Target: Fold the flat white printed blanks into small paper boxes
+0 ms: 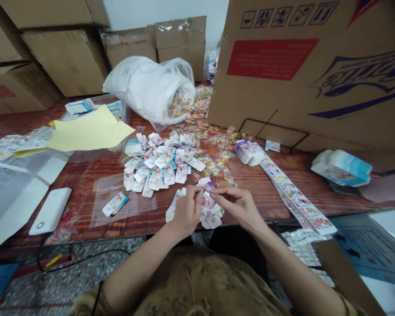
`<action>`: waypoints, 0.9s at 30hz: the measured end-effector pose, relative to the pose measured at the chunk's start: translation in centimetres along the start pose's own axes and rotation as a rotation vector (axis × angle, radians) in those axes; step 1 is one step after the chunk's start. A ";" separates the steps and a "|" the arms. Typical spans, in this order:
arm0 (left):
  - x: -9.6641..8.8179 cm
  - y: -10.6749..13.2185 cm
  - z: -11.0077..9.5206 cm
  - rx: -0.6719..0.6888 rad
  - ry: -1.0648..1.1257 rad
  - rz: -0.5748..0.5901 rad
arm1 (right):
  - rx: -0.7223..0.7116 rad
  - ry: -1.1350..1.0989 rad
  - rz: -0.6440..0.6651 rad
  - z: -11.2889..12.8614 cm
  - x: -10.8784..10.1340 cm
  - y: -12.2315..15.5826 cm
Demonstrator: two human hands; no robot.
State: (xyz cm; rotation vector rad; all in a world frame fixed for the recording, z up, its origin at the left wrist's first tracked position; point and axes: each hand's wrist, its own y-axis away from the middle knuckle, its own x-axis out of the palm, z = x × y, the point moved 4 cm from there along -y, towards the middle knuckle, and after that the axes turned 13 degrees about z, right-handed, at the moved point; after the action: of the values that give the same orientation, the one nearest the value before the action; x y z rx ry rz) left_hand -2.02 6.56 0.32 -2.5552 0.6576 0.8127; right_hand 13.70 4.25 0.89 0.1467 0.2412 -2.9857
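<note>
My left hand (188,207) and my right hand (239,205) meet at the table's front edge, fingers of both pinched together. Between them is a small purple-and-white printed carton (208,202), held at its upper end; the fingertips hide part of it. Beneath and around my hands lie more flat cartons (212,220), some partly covered by my left hand. Just beyond is a heap of small printed cartons (161,162), blue and purple with white flaps. Small clear packets of coloured bits (213,164) are scattered to the right of that heap.
A white sack (145,85) spills packets at the back. Sticker strips (286,188) run down the right side, near stacked cartons (342,167) and a large cardboard box (303,79). Yellow paper (88,131) and a white power bank (50,210) lie left.
</note>
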 end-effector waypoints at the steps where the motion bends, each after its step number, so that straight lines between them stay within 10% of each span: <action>1: 0.0 0.1 0.0 -0.008 0.008 0.004 | -0.019 0.025 0.015 0.3 0.0 0.1; 9: -1.1 -0.9 1.2 -0.104 0.242 -0.068 | -0.115 0.196 0.229 -0.1 0.9 0.1; 13: -7.2 -5.1 4.0 -0.128 0.180 -0.343 | -0.017 0.465 0.165 -3.8 -0.8 -2.0; 18: -12.2 -7.1 4.5 -0.118 -0.404 -0.431 | 0.055 1.025 0.440 -6.8 -1.2 -4.0; 27: 3.4 1.2 2.0 -0.030 -0.546 0.253 | 0.104 1.066 0.587 -7.0 -1.2 -5.7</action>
State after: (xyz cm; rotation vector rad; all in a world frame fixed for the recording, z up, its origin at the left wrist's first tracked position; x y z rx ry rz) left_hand -1.10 5.46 -3.59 -2.1418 0.7896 1.5349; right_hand 14.59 11.08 -4.96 1.5008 0.1049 -2.0644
